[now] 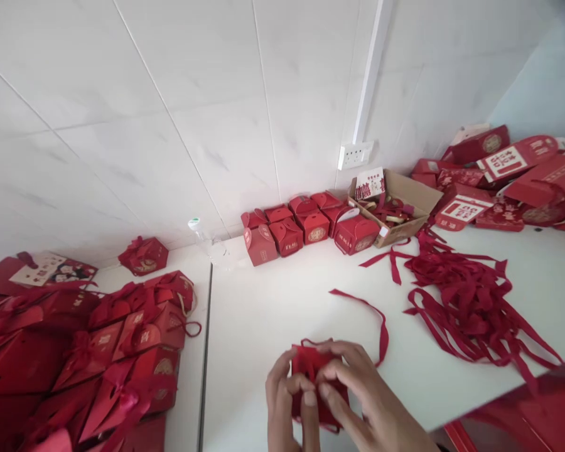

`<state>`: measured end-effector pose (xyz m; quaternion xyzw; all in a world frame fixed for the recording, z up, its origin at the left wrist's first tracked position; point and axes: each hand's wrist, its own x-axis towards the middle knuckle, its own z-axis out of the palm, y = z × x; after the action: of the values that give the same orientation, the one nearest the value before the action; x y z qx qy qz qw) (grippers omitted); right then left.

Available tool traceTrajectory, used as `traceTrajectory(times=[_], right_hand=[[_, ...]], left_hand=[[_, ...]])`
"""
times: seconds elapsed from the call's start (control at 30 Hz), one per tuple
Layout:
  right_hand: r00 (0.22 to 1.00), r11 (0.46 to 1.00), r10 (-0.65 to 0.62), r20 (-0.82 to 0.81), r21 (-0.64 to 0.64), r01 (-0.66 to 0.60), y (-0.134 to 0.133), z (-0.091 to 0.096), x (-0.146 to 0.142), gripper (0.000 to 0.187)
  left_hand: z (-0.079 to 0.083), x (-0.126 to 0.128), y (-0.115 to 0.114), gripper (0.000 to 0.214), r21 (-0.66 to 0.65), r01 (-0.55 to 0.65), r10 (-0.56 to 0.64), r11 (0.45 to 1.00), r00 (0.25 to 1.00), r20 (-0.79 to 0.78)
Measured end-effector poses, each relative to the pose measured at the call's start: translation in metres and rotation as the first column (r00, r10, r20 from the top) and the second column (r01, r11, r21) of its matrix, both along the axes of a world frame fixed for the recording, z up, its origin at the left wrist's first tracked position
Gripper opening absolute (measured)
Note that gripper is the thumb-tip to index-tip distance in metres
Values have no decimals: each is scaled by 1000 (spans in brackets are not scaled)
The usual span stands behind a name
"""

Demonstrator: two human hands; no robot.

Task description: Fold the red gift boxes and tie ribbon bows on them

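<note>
A small red gift box [327, 411] stands on the white table close to me, with dark red ribbon [306, 361] across its top. Around its left side curls my left hand [289, 402], its fingers bent and pinched on the ribbon. My right hand [362, 389] reaches over from the right, thumb and forefinger closed on the ribbon too. The fingertips almost meet above the box and hide most of the ribbon. Just beyond the right hand lies a loose ribbon strip [379, 320], curved on the tabletop.
Ribboned red boxes [145, 336] crowd the left. Several red boxes without ribbons [289, 235] line the wall, beside a cardboard carton [414, 194]. A ribbon heap [461, 282] lies right, below piled boxes [503, 169]. A clear bottle [198, 232] stands by the table seam.
</note>
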<state>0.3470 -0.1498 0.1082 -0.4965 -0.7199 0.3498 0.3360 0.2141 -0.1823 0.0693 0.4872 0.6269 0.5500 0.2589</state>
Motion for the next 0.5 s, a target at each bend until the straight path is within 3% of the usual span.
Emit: traceTrajectory(times=[0.1,0.23,0.5], right_hand=[[1000,995,12,-16,-103,-13,0,6,0,26],[1000,979,-21,-13,-204,18,2,7,5,29],[997,985,8,75,-171,5,5,6,0,24]], left_hand=[[17,-9,-5,13,-75,100,-105,992,992,-70],[19,-22,-12,34,-171,184,-220,968,951,-219],[16,-23,-14,24,-240,187,-186,953,982,28]])
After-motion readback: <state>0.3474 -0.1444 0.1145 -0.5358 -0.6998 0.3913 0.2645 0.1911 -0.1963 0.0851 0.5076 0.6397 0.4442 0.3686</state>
